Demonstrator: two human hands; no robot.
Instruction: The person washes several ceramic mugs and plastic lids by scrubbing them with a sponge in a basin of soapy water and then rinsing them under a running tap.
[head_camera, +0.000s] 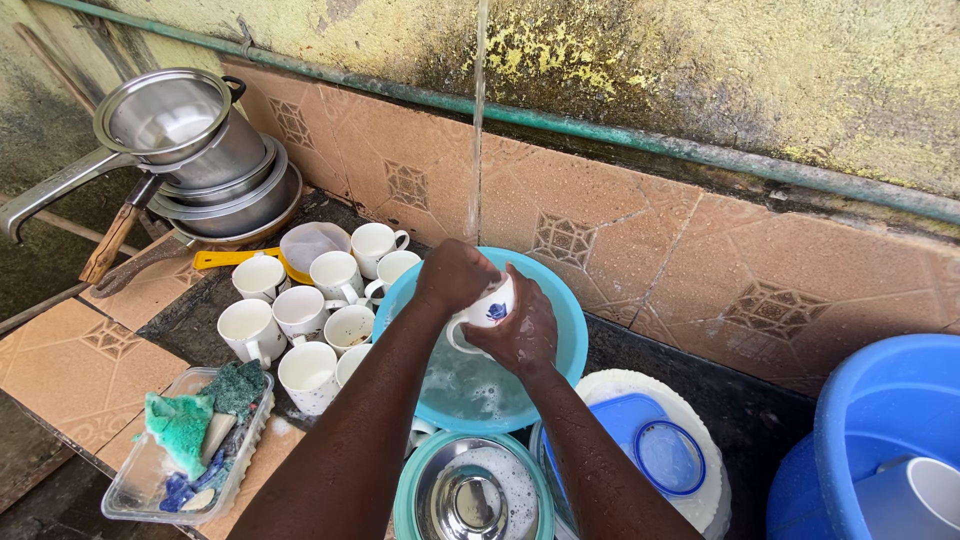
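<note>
Far L of the fingers, at the back: stack of nested steel pots and pans (215, 175) w/ a shiny steel bowl (165, 115) tipped on top; long handles stick out to the L. Below that, well L of the fingers, a clear plastic tray (130, 485) holds a green sponge (180, 430) and bits of blue scrubber. Between tray and hands, a cluster of white ceramic mugs (300, 320) stands upright, mouths up, close together; a clear plastic jug w/ yellow handle (305, 245) lies behind them.

Centre: left hand (455, 275) and right hand (522, 335) meet over a round turquoise plastic basin (565, 315) w/ soapy water. Both grip one white mug w/ blue flower print (488, 308). L fingers curl over its top from behind, R fingers clamp round its lower side, its handle hanging toward the wearer. A thin stream of water (478, 120) falls from above onto the L hand. Mug sits just above the basin water, not touching it, prob. — angle makes that hard to judge.

Just below the fingers, near the bottom edge: steel lid (470, 495) on a teal-rimmed pot. R of the wrists: white plate stack (690, 420) under a blue plastic container lid (625, 415) and a blue-rimmed clear round lid (668, 457). Far R: big blue plastic tub (870, 420) w/ a white cup (925, 495) inside.
</note>
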